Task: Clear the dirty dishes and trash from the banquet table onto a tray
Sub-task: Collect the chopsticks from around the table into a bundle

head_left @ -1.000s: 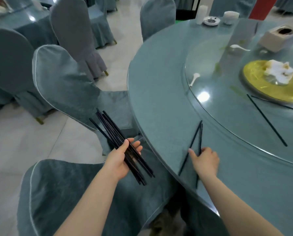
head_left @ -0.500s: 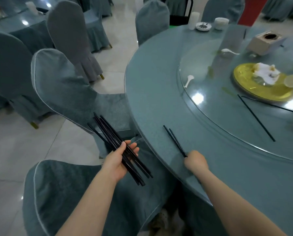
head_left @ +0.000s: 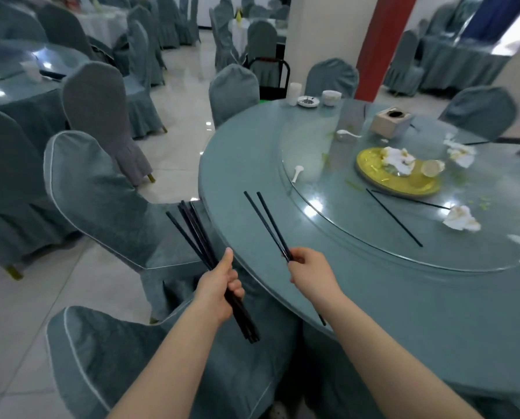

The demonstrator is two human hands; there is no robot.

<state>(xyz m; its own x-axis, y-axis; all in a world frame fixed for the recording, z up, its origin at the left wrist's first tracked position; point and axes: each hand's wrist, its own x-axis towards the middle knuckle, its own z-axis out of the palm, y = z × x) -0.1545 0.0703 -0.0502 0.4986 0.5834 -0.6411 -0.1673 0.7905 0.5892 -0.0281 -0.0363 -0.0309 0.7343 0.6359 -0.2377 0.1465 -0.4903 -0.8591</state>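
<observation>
Banquet hall, grey-blue covered chairs (head_left: 107,201) around a round desk (head_left: 252,164) with a glass turntable (head_left: 328,219) in the middle. Left hand (head_left: 218,285) off the desk edge, above a chair seat, grip clamped on a bundle of black chopsticks (head_left: 192,231), tips fanning up and away. Right hand (head_left: 308,269) over the near desk rim, grip pinching a pair of black chopsticks (head_left: 266,223) by their near end, the far ends angled up-left over the desk.

On the turntable: yellow plate (head_left: 416,184) with crumpled napkins (head_left: 399,158) and a small cup (head_left: 431,167) on it, two loose chopsticks (head_left: 393,217) just beside it, a white spoon (head_left: 297,173), more tissue wads (head_left: 461,222), a tissue box (head_left: 390,122). Far rim: white bowl (head_left: 331,97), ashtray (head_left: 307,101). No readable writing or brand on anything.
</observation>
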